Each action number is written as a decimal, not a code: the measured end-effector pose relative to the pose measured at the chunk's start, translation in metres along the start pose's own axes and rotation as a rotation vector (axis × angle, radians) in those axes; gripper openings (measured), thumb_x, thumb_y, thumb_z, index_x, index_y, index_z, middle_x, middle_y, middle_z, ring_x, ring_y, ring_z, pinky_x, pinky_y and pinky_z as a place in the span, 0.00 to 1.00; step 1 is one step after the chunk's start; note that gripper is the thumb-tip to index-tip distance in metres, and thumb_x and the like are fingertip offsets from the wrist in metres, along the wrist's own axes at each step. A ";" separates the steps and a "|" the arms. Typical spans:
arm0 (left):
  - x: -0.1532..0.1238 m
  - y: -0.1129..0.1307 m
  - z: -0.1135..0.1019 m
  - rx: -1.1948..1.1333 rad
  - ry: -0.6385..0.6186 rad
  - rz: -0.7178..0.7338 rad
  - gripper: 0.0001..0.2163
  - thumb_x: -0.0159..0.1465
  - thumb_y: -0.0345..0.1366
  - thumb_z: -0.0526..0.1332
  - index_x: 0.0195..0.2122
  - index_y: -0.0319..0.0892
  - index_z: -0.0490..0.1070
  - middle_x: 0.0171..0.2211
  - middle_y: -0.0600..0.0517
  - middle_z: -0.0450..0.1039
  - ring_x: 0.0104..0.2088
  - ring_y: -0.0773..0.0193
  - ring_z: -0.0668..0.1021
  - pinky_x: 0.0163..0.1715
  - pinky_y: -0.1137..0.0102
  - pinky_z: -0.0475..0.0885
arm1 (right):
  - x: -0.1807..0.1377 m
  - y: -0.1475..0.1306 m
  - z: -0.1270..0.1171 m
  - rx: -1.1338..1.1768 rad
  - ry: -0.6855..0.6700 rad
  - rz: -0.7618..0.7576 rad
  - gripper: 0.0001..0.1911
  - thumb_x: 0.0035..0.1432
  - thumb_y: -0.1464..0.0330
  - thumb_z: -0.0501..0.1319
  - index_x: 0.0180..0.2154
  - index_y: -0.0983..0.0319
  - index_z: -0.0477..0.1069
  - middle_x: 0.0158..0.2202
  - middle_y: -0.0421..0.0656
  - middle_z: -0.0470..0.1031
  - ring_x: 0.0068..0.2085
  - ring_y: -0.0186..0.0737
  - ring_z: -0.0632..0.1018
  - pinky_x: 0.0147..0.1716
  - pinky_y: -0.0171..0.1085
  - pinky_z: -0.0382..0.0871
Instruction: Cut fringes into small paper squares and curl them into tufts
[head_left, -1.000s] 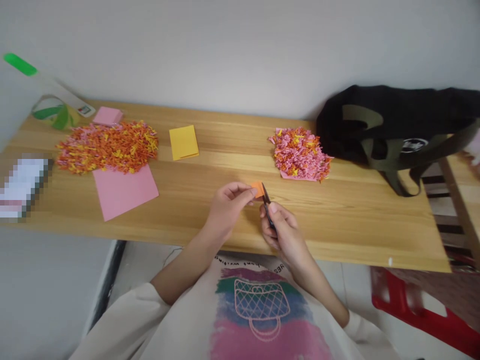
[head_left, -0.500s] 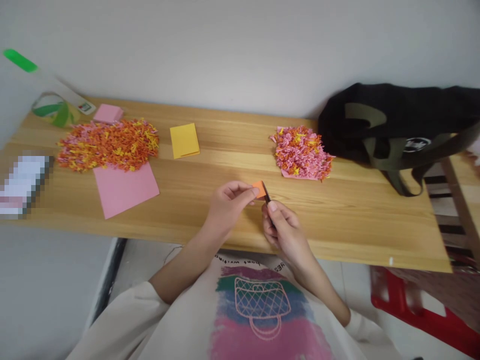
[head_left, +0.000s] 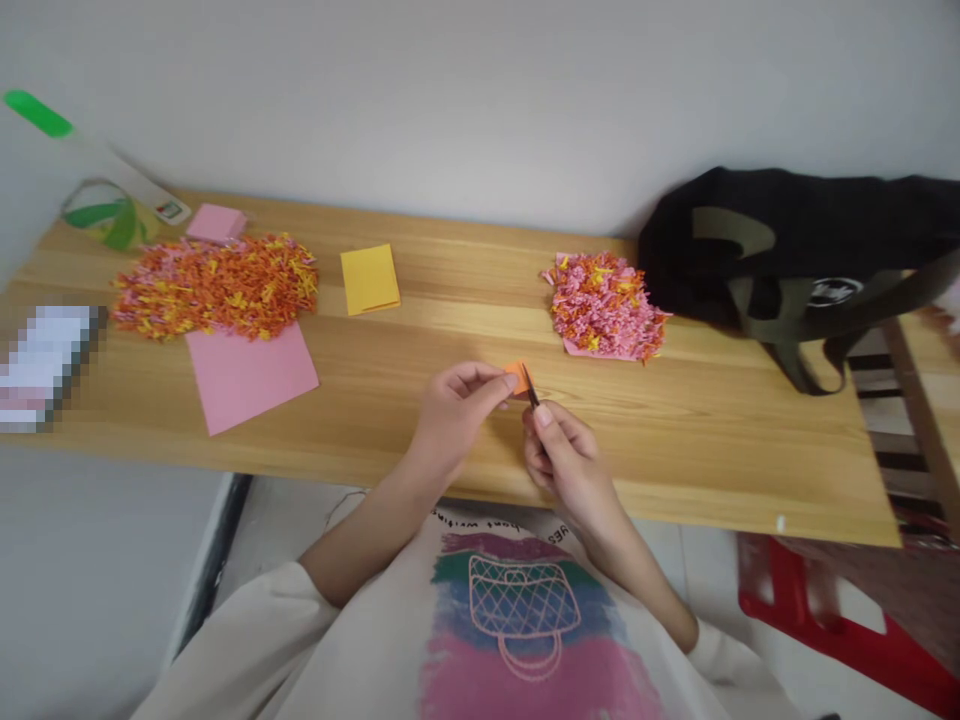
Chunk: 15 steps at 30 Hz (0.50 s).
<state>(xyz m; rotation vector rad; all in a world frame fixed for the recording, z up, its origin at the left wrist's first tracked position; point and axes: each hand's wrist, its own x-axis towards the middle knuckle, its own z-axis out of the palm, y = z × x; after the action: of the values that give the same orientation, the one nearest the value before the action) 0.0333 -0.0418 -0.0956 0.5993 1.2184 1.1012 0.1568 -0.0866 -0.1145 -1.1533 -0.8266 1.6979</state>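
Observation:
My left hand (head_left: 456,405) pinches a small orange paper square (head_left: 515,378) between thumb and fingers, just above the table. In my right hand (head_left: 564,447) is a slim, dark pointed tool (head_left: 532,391). Its upper end lies against the paper's right edge. My fingers cover its lower part, so I cannot tell whether it is scissors or tweezers. To the right, beyond my hands, a heap of tiny pink, orange and yellow paper bits (head_left: 606,305) rests on a pink sheet. A yellow pad of square paper (head_left: 370,279) lies beyond my left hand.
A larger heap of orange, yellow and pink bits (head_left: 225,285) partly covers a pink sheet (head_left: 253,380) at left. Behind it are a pink paper stack (head_left: 217,223) and a green-capped clear item (head_left: 39,114). A blurred phone-like object (head_left: 46,365) and black bag (head_left: 780,255) flank the wooden table (head_left: 450,300).
The dark tool's tip has shifted slightly left, from the orange paper's edge to overlapping it. My left hand keeps its place and hold.

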 end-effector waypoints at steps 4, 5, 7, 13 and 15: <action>0.001 -0.001 0.000 -0.020 0.001 -0.004 0.06 0.44 0.32 0.69 0.21 0.39 0.74 0.20 0.56 0.75 0.23 0.71 0.75 0.27 0.74 0.70 | 0.000 0.001 -0.001 -0.008 0.002 -0.008 0.22 0.59 0.50 0.59 0.26 0.60 0.60 0.15 0.28 0.52 0.15 0.23 0.49 0.11 0.26 0.43; 0.001 -0.001 0.000 -0.015 -0.002 -0.003 0.06 0.45 0.33 0.69 0.21 0.39 0.74 0.20 0.55 0.75 0.23 0.71 0.75 0.28 0.74 0.70 | 0.000 0.001 -0.001 -0.009 0.001 -0.007 0.22 0.59 0.50 0.59 0.26 0.60 0.60 0.15 0.28 0.52 0.15 0.23 0.49 0.11 0.26 0.43; 0.001 -0.002 0.000 -0.007 -0.007 -0.001 0.06 0.45 0.33 0.69 0.22 0.38 0.74 0.21 0.55 0.76 0.24 0.70 0.76 0.28 0.74 0.70 | 0.000 0.000 0.000 -0.012 -0.006 -0.003 0.21 0.58 0.50 0.60 0.27 0.60 0.61 0.15 0.28 0.52 0.15 0.23 0.49 0.11 0.26 0.43; 0.000 0.000 0.000 -0.026 0.001 -0.001 0.05 0.45 0.33 0.70 0.21 0.39 0.75 0.21 0.55 0.76 0.25 0.70 0.76 0.29 0.74 0.70 | 0.000 -0.002 0.001 -0.025 -0.021 0.005 0.22 0.57 0.50 0.61 0.26 0.60 0.60 0.15 0.28 0.52 0.14 0.23 0.49 0.11 0.26 0.43; -0.001 0.001 0.000 -0.025 0.006 -0.005 0.05 0.45 0.32 0.70 0.21 0.39 0.75 0.21 0.55 0.76 0.24 0.70 0.76 0.28 0.74 0.70 | 0.001 -0.002 0.000 -0.024 -0.018 0.001 0.22 0.57 0.49 0.60 0.26 0.60 0.60 0.15 0.28 0.52 0.14 0.23 0.49 0.11 0.26 0.44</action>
<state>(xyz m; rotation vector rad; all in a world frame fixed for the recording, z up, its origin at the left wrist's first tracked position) 0.0333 -0.0420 -0.0946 0.5738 1.2089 1.1133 0.1568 -0.0854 -0.1132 -1.1557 -0.8595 1.7057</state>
